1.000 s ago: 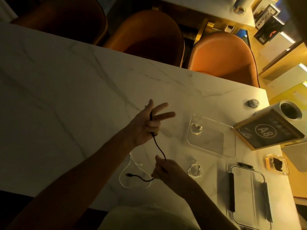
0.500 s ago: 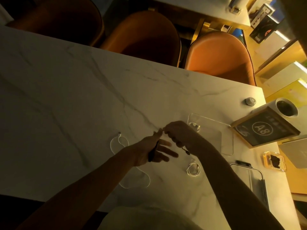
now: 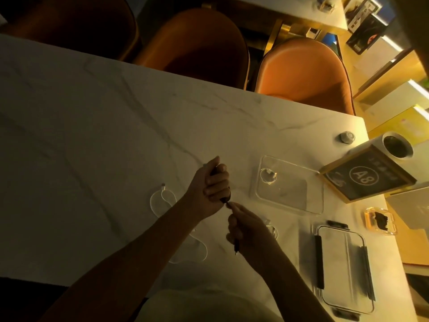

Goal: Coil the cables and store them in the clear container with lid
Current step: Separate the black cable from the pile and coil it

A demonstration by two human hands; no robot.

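Curling round the black cable [image 3: 226, 198], both left hand [image 3: 210, 188] and right hand [image 3: 247, 231] fingers clamp it

The bench [image 3: 92, 135] has a white marble top with thin grey veins. A loose white cable [image 3: 162, 198] lies on it in curves, left of the middle. To the right stands a clear container [image 3: 289, 205] with a small coiled white cable [image 3: 268, 176] inside. Near it lies the clear lid [image 3: 343, 270] with dark clips. A small coiled cable [image 3: 272, 231] lies between them. A framed sign "A8" [image 3: 366, 176], a small amber dish [image 3: 380, 220] and a small metal knob [image 3: 347, 137] are at the right edge.
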